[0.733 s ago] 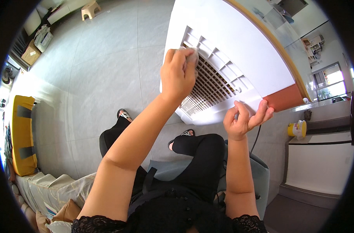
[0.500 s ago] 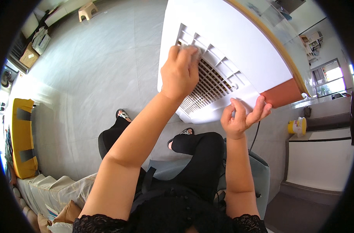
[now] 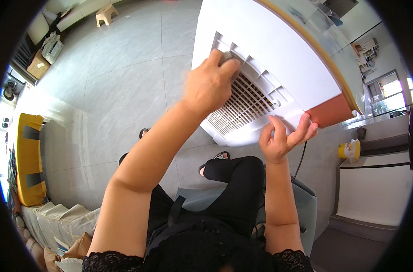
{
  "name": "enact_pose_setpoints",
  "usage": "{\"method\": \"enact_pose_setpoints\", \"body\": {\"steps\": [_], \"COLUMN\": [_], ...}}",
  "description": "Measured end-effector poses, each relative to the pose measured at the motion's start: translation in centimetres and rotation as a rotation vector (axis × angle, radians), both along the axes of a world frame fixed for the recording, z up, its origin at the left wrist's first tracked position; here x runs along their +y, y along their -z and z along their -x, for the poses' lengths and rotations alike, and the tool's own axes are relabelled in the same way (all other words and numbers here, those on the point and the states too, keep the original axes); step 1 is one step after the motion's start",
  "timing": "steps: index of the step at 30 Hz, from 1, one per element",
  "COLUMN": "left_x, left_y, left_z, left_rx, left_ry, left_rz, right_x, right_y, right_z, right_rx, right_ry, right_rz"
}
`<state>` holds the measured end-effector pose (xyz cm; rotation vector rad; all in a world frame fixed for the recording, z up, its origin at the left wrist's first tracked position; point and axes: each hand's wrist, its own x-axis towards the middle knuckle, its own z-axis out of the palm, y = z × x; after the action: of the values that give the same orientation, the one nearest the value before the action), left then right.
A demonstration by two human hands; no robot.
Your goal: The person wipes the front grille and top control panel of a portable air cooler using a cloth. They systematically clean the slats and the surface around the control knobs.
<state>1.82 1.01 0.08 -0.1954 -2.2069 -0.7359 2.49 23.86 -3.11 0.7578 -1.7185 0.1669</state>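
Gray floor tiles [image 3: 120,90] lie behind a big white box [image 3: 265,41], which stands just past the person's feet and has a grid of little holes [image 3: 247,99] in its side. At the upper left of the grid, a gray wad [image 3: 226,56] sits under the left hand [image 3: 212,84], pinched in its bent fingers. Since a moment ago, that hand has rolled over, so more of its back shows and less of the wad peeks out. That means the rubbing spot is harder to see. The left arm reaches up and forward, a bit blurry near the wrist. The right hand [image 3: 279,140] has half-curled, loose fingers with nothing showing in them, and one tip is at the edge of a brown patch [image 3: 331,111]
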Motion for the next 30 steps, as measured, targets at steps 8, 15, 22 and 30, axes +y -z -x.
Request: {"method": "enact_pose_setpoints", "body": {"steps": [8,15,22,30], "left_x": [-4.5,-2.2,-2.1,0.0], "left_y": [0.3,0.5,0.3,0.7], "left_z": [-0.1,1.4,1.2,-0.1], "left_rx": [0.021,0.086,0.046,0.110], "left_ry": [0.011,-0.081,-0.079,-0.032], "left_rz": [-0.033,-0.044,-0.061,-0.096], "right_x": [-0.2,0.2,-0.2,0.0], "right_y": [-0.5,0.0,-0.5,-0.4], "right_z": [-0.3,0.3,-0.6,-0.9], "right_rx": [-0.012,-0.001,-0.032,-0.038], "right_ry": [0.011,0.004,0.023,0.035], "right_rz": [-0.005,0.001,-0.005,-0.014]}}
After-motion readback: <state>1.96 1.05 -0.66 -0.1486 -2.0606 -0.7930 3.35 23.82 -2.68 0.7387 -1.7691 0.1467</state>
